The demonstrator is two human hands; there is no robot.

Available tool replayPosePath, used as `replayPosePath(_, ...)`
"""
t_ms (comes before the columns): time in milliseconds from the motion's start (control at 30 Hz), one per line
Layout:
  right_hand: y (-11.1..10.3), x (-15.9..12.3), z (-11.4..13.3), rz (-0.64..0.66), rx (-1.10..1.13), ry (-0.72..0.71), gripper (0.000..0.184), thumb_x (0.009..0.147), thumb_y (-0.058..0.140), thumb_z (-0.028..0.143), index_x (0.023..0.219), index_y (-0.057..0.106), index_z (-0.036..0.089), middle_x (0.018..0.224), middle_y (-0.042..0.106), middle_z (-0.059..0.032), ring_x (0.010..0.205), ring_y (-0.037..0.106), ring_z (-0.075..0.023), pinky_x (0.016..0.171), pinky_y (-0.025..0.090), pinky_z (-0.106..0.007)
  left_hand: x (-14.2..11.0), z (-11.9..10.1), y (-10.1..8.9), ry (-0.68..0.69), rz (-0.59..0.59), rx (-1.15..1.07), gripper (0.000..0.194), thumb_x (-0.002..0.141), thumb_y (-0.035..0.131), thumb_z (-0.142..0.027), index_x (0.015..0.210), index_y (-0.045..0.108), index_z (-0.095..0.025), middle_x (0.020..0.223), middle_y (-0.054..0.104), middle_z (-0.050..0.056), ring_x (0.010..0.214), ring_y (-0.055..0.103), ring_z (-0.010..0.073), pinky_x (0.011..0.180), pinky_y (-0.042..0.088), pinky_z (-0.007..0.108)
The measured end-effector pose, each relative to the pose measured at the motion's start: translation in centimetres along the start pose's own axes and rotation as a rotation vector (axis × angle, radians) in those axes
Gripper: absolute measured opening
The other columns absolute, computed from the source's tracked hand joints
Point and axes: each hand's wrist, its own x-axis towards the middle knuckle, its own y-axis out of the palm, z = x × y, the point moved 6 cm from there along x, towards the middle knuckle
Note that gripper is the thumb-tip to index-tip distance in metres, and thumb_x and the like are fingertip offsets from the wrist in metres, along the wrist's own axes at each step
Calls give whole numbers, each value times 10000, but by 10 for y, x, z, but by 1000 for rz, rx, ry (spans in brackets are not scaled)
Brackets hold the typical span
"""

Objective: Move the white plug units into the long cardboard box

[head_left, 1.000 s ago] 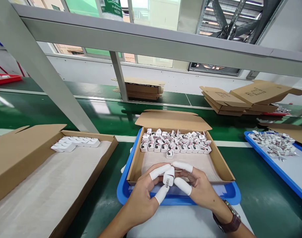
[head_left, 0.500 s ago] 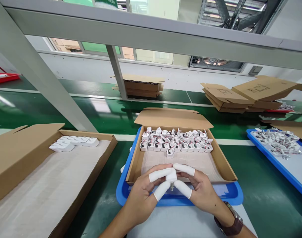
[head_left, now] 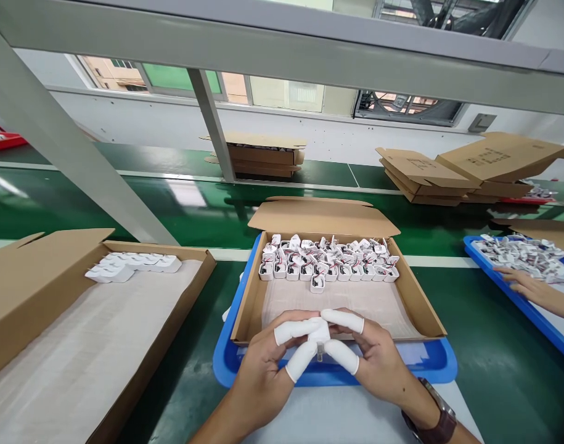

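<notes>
Between my hands is a small white plug adapter, its metal prongs pointing down toward me. My left hand pinches it from the left with thumb and forefinger, both in white finger cots. From the other side my right hand closes on it, its thumb and forefinger also covered in white cots. Just beyond, a cardboard box holds rows of open white plug housings with wires and small parts showing. One housing sits alone in front of the rows. The box rests on a blue tray.
At left, another cardboard box holds closed white adapters in its far corner. On the right, another person's hand reaches over a blue tray of loose white parts. A metal frame bar crosses overhead.
The adapter has turned in my fingers, and my right thumb and forefinger have closed against it. Another person's hand has appeared at the right tray. My view has tilted down slightly.
</notes>
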Motion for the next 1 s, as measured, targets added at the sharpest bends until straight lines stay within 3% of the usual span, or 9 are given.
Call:
replayPosePath(333, 1, 0, 6, 54, 0, -3, 411, 948, 662, 187, 1337, 618, 311, 1246, 684, -60, 1088, 719, -211, 938, 612, -349, -5, 2, -1, 23, 23, 39, 397, 928, 638, -90, 1238, 690, -333, 1307, 658, 77, 1183, 678, 244, 1014, 574, 369)
replayPosePath(667, 1, -1, 5, 60, -1, 51, 427, 931, 668, 215, 1350, 598, 254, 1182, 745, -86, 1067, 736, -234, 951, 618, -397, -1, -13, 2, 140, -67, 195, 377, 907, 624, -62, 1219, 689, -263, 1168, 707, 97, 1084, 706, 224, 913, 602, 318)
replayPosePath(867, 1, -2, 1, 29, -54, 46, 394, 962, 634, 270, 1354, 600, 245, 1229, 719, -103, 1077, 721, -233, 951, 611, -395, -2, -7, 5, 77, -53, 135, 338, 926, 620, -93, 1210, 705, -257, 1213, 690, 123, 1061, 713, 243, 858, 623, 322)
replayPosePath(1000, 0, -2, -4, -24, -36, 94, 484, 956, 643, 291, 1425, 532, 254, 1210, 724, -107, 1055, 726, -227, 953, 605, -411, 1, -3, 6, 33, -24, 79, 355, 949, 601, -110, 1248, 680, -283, 1271, 672, 101, 1111, 701, 243, 920, 617, 347)
